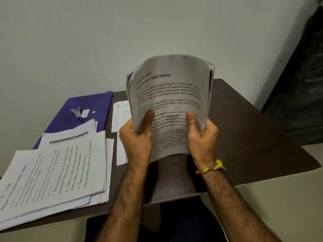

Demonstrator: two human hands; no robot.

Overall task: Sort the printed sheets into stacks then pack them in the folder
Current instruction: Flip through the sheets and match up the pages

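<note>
While I look down through the head camera, I hold a bundle of printed sheets upright above the dark brown tabletop, bowed into a curve, its top page headed "Four-Person Table Setting". My left hand grips the bundle's lower left edge, thumb pressed flat on the front page and fingers curled behind. My right hand grips the lower right edge the same way, thumb on the text, and a yellow thread band circles that wrist. On the tabletop to my left lies a thick stack of sheets, slightly fanned, its top page reading "Wipe balcony table clean". Beyond that stack, partly under it, a purple folder lies flat with a small stapler resting on it. Between the folder and the bundle, a single sheet lies flat on the tabletop, partly hidden behind my left hand.
</note>
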